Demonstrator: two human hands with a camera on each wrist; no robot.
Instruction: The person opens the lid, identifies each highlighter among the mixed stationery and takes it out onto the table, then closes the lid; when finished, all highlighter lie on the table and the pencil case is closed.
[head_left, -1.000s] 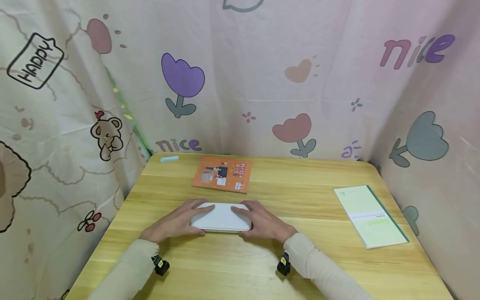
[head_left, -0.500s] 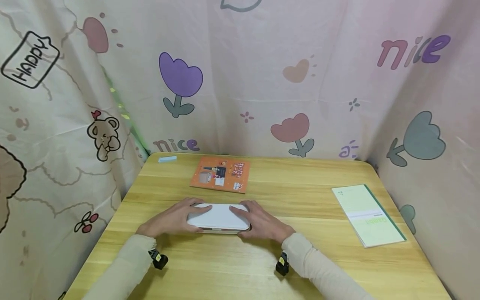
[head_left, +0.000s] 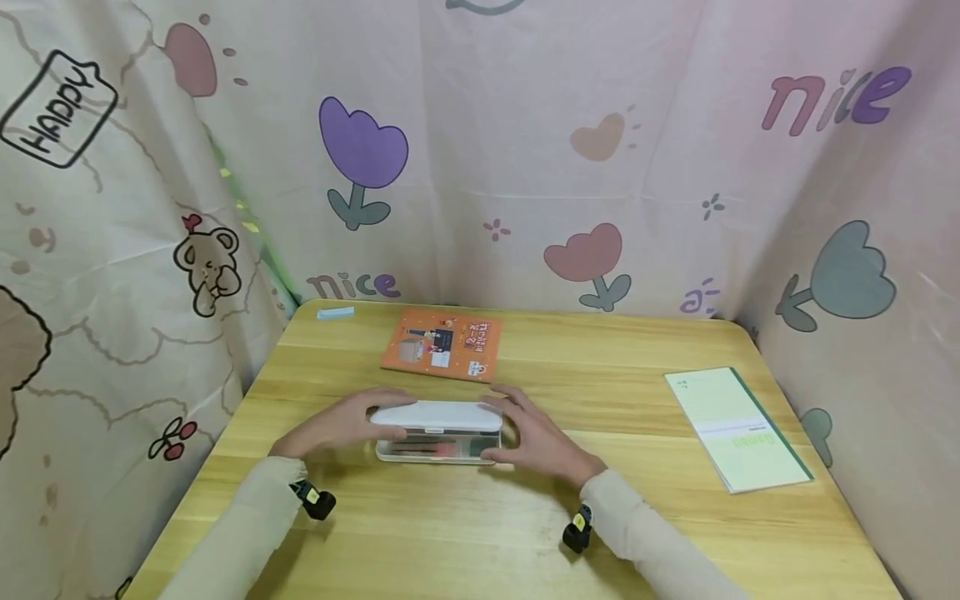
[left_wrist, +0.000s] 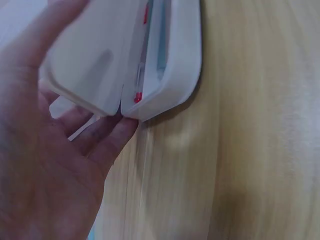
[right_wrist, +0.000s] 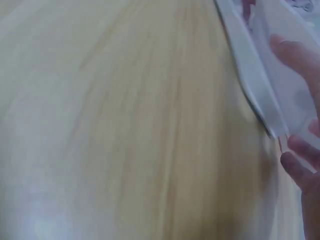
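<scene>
A white pencil case [head_left: 439, 414] lies in the middle of the table with its lid [left_wrist: 92, 70] raised and tipped back. Inside, a clear pen with a red tip [left_wrist: 139, 95] lies beside a teal strip [left_wrist: 162, 52]. My left hand [head_left: 337, 427] holds the case's left end, thumb in front of the lid and fingers behind near the hinge. At the opposite end, my right hand [head_left: 546, 442] curves round the case. In the right wrist view its thumb [right_wrist: 295, 57] overlaps the lid's inner face, other fingers close to the hinge corner.
An orange booklet [head_left: 441, 343] lies behind the case. Toward the table's [head_left: 450, 533] right edge is a pale green notebook [head_left: 738, 429]. A small light-blue strip [head_left: 335, 313] sits at the back left corner. Patterned curtains [head_left: 480, 150] enclose the back and sides.
The pencil case has gone from closed to open: its lid has tilted up and back, exposing the contents. Both hands have stayed at its ends and shifted slightly with the lid.
</scene>
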